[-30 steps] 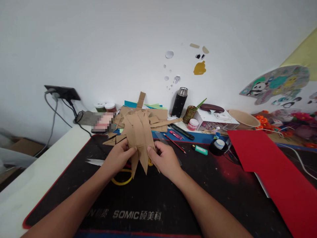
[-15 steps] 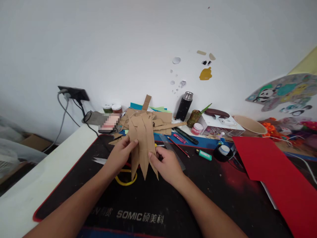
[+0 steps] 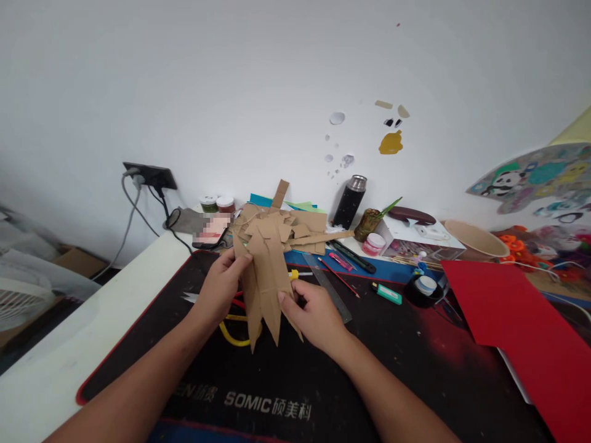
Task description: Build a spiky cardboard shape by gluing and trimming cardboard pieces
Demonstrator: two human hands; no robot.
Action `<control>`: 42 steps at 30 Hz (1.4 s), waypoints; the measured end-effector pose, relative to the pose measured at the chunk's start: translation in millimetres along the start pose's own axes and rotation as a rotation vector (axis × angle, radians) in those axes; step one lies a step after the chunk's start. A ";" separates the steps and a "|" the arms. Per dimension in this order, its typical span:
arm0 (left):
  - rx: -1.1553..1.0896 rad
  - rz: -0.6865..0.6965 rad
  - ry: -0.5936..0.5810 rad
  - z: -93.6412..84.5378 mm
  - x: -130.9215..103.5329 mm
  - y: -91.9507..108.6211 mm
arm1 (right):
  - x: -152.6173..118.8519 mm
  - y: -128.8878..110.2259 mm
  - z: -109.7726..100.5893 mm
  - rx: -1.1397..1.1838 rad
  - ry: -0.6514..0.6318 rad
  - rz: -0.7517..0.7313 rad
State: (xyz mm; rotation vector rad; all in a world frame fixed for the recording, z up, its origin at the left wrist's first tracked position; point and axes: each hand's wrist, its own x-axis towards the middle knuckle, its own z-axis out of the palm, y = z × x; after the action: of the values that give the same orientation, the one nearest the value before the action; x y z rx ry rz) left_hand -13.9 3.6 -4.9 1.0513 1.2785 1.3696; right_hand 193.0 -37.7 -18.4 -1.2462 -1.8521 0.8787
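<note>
Surface (image 3: 106,314): white, supporting the black mat.
Mat (image 3: 286,381): directly below the held cardboard; likely grippy enough to steady flat pieces.
Scrap pile (image 3: 314,221): loose cardboard offcuts just behind the pointed cardboard, probably light and easily snagged or dragged.
Pointed cardboard (image 3: 270,271): held above the mat, between both hands, long points directed toward the wearer. Likely very light; fairly stiff along the length, easily bent across it, especially at the visible creases. Dry and matte, so probably not slippery. Apparently several strips or layers; cannot tell whether joined or loose. Best pinched flat by the broad, uncreased parts of the side edges, with light pressure to avoid crushing or new folds.
Right hand (image 3: 318,314): thumb pressed on the front near the right edge, other fingers curled beside and behind; nearly closed, with only the board's thickness between.
Left hand (image 3: 226,280): fingers pinched on the upper left edge, thumb across the front; far side hidden, so exact contact impossible to tell.
Scissors (image 3: 237,318): lying on the mat partly behind the cardboard, yellow handle loop close to the points; worth keeping clear of when lowering.
Tips: narrow, unsupported and probably the most fragile part; poor for gripping, quick to bend or fray.
</note>
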 end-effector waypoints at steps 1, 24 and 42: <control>-0.006 -0.005 0.005 0.1 0.1 -0.7 | -0.3 0.0 0.3 0.000 -0.001 -0.005; -0.137 -0.116 -0.358 25.3 -28.5 -5.8 | 8.6 4.3 -10.1 0.462 0.096 0.222; 0.079 0.006 -0.198 17.2 -24.3 8.3 | 11.1 13.7 -3.3 0.563 -0.060 0.249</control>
State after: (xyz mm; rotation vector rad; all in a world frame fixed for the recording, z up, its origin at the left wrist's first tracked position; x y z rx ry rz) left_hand 6.6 -17.3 5.2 1.2141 1.1914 1.1954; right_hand 198.9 -22.7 -26.1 -1.1014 -1.3606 1.4644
